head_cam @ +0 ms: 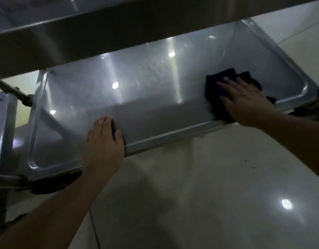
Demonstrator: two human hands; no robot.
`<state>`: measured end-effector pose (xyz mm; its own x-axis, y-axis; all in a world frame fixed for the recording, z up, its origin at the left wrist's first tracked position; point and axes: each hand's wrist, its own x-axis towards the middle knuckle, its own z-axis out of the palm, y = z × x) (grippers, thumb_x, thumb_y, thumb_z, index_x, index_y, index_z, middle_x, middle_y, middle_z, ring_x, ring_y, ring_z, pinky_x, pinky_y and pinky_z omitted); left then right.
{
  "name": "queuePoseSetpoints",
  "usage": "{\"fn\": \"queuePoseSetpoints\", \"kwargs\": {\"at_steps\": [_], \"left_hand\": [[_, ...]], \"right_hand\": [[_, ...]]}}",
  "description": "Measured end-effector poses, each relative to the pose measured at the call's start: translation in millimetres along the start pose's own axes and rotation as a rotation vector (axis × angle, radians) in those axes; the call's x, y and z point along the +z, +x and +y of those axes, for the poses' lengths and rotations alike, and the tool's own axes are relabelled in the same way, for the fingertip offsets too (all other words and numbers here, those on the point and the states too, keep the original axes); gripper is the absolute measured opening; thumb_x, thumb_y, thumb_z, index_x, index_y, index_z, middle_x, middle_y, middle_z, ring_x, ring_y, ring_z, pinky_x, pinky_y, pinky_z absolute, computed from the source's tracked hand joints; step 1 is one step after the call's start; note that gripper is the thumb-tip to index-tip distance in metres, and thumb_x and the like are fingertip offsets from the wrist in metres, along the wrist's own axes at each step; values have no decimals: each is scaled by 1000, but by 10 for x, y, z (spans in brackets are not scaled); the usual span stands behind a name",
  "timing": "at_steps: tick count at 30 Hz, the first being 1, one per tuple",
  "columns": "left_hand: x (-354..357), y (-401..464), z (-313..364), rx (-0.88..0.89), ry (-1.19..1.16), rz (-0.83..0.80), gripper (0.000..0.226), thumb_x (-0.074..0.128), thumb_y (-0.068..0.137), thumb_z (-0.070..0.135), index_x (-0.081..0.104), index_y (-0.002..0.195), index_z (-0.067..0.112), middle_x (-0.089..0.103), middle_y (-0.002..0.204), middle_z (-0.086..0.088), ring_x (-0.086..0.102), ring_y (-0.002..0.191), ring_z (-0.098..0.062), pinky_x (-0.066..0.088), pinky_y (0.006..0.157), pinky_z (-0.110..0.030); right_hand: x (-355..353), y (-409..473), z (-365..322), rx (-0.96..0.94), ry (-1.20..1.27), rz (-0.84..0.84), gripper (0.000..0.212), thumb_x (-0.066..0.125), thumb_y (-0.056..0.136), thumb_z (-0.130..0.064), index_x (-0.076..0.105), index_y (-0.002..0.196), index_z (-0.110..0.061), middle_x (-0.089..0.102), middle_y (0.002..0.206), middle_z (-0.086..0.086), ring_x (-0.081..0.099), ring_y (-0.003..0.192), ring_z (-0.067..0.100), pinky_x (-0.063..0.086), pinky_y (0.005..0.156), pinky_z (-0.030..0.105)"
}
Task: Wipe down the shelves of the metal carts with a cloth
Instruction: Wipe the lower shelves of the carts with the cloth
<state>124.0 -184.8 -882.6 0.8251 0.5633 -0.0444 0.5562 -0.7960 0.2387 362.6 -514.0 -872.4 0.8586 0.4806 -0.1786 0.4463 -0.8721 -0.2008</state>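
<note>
The lower shelf (130,97) of a stainless-steel cart fills the middle of the head view, shiny with light reflections. A dark blue cloth (216,83) lies on its right part. My right hand (245,101) presses flat on the cloth with straight, spread fingers. My left hand (103,141) grips the shelf's near rim, fingers curled over the edge onto the shelf surface. The cloth's near part is hidden under my right hand.
The cart's upper shelf (83,33) overhangs the far half of the lower one. Cart posts and a caster (51,184) stand at the left corner, another post (318,99) at the right. A second metal cart edge (2,133) is at far left. Glossy pale floor tiles (209,194) lie below.
</note>
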Motion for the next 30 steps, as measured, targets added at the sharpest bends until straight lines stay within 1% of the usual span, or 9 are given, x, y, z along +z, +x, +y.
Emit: {"fn": "queuePoseSetpoints", "kwargs": {"at_steps": [5, 9, 12, 15, 19, 21, 23, 26, 30], "left_hand": [[1, -12, 0, 22, 38, 19, 56, 42, 110, 31, 37, 159, 5, 33, 168, -15, 27, 156, -31, 20, 129, -47], [41, -20, 3, 26, 59, 50, 57, 37, 110, 33, 39, 158, 3, 35, 166, -17, 28, 156, -32, 20, 129, -46], [70, -16, 0, 23, 59, 76, 57, 40, 110, 33, 40, 158, 3, 36, 166, -17, 29, 156, -32, 19, 128, -45], [97, -23, -3, 29, 68, 108, 55, 43, 109, 29, 43, 156, 2, 40, 164, -18, 34, 154, -34, 23, 126, -46], [79, -25, 18, 35, 33, 111, 58, 38, 105, 32, 45, 155, 2, 44, 161, -19, 37, 151, -34, 28, 125, -49], [48, -32, 33, 46, 8, 105, 55, 39, 107, 29, 44, 156, 4, 44, 161, -17, 36, 152, -33, 28, 125, -51], [24, -32, 38, 35, 11, 84, 54, 42, 109, 28, 41, 158, 5, 40, 164, -16, 33, 154, -31, 25, 126, -49], [6, -16, 23, -13, 50, 37, 57, 45, 109, 31, 37, 160, 7, 35, 168, -12, 28, 156, -27, 20, 128, -44], [3, -24, 26, -25, 58, 34, 59, 40, 109, 37, 33, 162, 12, 31, 170, -7, 25, 157, -24, 19, 129, -42]], "right_hand": [[-285, 178, 995, 411, 73, 61, 58, 28, 110, -43, 21, 165, -28, 10, 175, 2, 8, 159, 35, 8, 128, 53], [-279, 318, 866, 524, 127, 47, 64, 24, 107, -48, 16, 166, -26, 5, 175, 3, 1, 160, 38, 6, 128, 54], [-158, 470, 222, 333, 109, 38, 64, 23, 107, -49, 19, 166, -23, 9, 175, 4, 6, 159, 39, 10, 127, 54], [50, 587, -830, -7, 23, 40, 64, 24, 105, -49, 29, 163, -24, 19, 173, 5, 14, 158, 37, 15, 127, 53], [351, 546, -2189, -483, 22, -103, 59, 27, 107, -52, 21, 164, -37, 12, 174, -11, 5, 160, 24, 3, 128, 46], [389, 548, -2447, -627, 10, -167, 58, 22, 107, -51, 20, 164, -39, 11, 173, -13, 3, 161, 19, -1, 128, 44], [355, 657, -2426, -654, 12, -169, 57, 22, 107, -51, 22, 163, -41, 13, 173, -15, 6, 160, 17, 0, 127, 44], [191, 1019, -2004, -490, 21, -82, 56, 28, 107, -47, 26, 163, -38, 18, 172, -12, 13, 159, 21, 9, 127, 49], [-131, 1431, -762, -55, 20, 94, 56, 31, 103, -46, 38, 157, -30, 34, 167, 6, 32, 149, 37, 26, 120, 54]]}}
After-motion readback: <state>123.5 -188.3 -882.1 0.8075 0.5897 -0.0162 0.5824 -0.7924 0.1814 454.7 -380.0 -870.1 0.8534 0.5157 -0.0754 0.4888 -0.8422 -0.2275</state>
